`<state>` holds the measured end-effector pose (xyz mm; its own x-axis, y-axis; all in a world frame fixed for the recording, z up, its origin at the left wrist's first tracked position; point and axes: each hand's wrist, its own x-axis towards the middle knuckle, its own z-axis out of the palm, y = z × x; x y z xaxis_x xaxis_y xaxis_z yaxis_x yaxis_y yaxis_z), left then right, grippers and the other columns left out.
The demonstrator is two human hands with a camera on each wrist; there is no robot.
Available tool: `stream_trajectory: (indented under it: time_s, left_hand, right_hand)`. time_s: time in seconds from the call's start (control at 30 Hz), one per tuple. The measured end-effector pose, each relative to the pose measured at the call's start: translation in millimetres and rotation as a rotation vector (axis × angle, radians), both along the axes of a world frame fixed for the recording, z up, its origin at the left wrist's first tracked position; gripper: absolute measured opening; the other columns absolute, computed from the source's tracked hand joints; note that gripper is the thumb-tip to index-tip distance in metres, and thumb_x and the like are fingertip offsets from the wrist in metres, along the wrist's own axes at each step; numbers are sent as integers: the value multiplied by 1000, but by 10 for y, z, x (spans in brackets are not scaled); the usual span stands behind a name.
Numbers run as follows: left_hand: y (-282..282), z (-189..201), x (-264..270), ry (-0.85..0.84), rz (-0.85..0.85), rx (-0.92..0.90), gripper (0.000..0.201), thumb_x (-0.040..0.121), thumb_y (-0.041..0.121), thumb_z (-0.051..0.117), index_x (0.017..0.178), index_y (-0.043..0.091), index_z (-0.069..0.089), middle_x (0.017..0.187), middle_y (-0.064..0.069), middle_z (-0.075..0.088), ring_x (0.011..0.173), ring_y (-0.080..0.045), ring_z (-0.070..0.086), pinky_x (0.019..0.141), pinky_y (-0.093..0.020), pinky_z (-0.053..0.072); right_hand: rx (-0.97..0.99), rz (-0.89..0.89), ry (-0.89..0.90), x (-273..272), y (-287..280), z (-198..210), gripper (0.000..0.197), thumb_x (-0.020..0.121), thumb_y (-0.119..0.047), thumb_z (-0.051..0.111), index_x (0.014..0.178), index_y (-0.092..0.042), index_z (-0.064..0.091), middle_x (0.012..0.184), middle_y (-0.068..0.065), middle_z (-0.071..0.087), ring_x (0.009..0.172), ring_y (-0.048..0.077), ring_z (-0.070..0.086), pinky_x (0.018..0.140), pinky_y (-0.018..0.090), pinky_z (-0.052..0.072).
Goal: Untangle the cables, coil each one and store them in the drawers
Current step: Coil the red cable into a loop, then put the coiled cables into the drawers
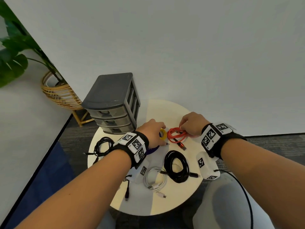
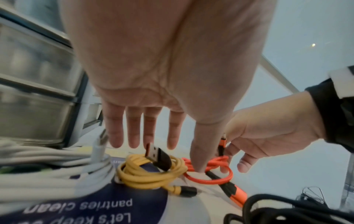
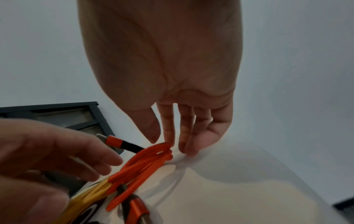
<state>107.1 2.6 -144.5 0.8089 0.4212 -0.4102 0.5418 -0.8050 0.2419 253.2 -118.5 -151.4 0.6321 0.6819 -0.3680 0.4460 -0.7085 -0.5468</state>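
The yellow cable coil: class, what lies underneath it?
The yellow cable coil rests partly on a dark blue printed card; the card's far edge is hidden beneath the coil and white cable.

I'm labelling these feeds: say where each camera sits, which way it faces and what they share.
Head: on the head, looking forward and down at the round table; both forearms show.
Left wrist: along the left hand toward the yellow cable.
Right wrist: along the right hand toward the orange cable.
All three share the orange cable and drawer unit.

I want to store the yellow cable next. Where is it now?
In the head view, the coiled yellow cable lies on the round table, between the left hand and the orange cable, right of the drawer unit.
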Motion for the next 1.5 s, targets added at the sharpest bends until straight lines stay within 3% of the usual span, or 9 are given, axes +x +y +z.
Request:
stream_trajectory:
  time_s: [0.17, 0.33, 0.53, 0.63, 0.77, 1.07, 1.33, 1.43, 1.5]
  left_hand:
    - [-22, 172, -163, -258, 18, -92, 47, 96, 34, 66, 141, 27, 54, 133, 0, 52, 121, -20, 53, 99, -33, 46]
    - [20, 379, -498, -668, 174, -211, 25, 99, 19, 63, 123, 21, 69, 113, 5, 67, 98, -8, 64, 80, -10, 50]
    - [260, 423, -981, -940, 522, -360, 20, 98, 11, 61, 111, 19, 74, 99, 4, 74, 89, -10, 70, 81, -26, 56]
    - [394, 460, -1197, -1040, 775, -497, 18, 98, 7, 61, 107, 17, 73, 102, -7, 73, 85, -15, 70, 73, -29, 56]
    - [587, 482, -1378, -1119, 1003, -672, 16, 99, 7, 58, 109, 16, 66, 113, -17, 68, 88, -22, 70, 79, -42, 61]
    - [701, 475, -1299, -1201, 1274, -1032, 21, 102, 12, 56, 122, 10, 58, 113, -8, 68, 82, -17, 74, 67, -26, 62]
    - [694, 315, -1083, -1191, 1315, -848, 20, 93, 17, 72, 111, 14, 64, 93, -5, 69, 67, -14, 64, 57, -26, 54]
    - [743, 282, -974, -1182, 1341, -676, 28, 87, 20, 77, 108, 16, 58, 92, -1, 64, 74, -16, 61, 68, -35, 58]
    - [765, 254, -947, -1186, 1336, -592, 30, 87, 21, 76, 108, 15, 56, 92, 1, 61, 78, -13, 60, 69, -32, 55]
  right_hand:
    - [26, 49, -175, 0, -16, 198, 18, 97, -20, 60, 112, -16, 68, 117, 4, 64, 101, 22, 59, 81, 29, 44]
    - [360, 158, -260, -238, 149, 647, 15, 97, -20, 60, 111, -22, 66, 104, 0, 64, 90, 17, 58, 76, 26, 41]
    - [486, 466, -349, -812, 586, 981, 22, 98, -22, 60, 119, -23, 66, 109, -2, 61, 94, 15, 59, 84, 29, 46]
    - [431, 558, -422, -1027, 831, 1079, 35, 98, -24, 59, 133, -26, 62, 126, 1, 58, 111, 20, 57, 95, 32, 44]
    - [238, 637, -490, -1192, 1091, 1181, 45, 101, -25, 54, 146, -23, 52, 146, 8, 51, 134, 27, 48, 112, 40, 39]
    - [92, 619, -527, -1267, 1300, 1257, 46, 101, -11, 46, 142, -26, 58, 143, 6, 59, 131, 29, 54, 110, 38, 42]
    - [75, 579, -511, -1265, 1398, 1330, 43, 101, -7, 47, 134, -27, 67, 127, 3, 70, 110, 26, 63, 92, 30, 50]
    - [73, 564, -502, -1275, 1432, 1325, 40, 102, -10, 50, 134, -26, 67, 123, 3, 71, 98, 21, 62, 88, 29, 51]
    - [70, 559, -499, -1274, 1440, 1330, 40, 102, -10, 51, 135, -26, 66, 121, 3, 71, 87, 18, 58, 82, 27, 49]
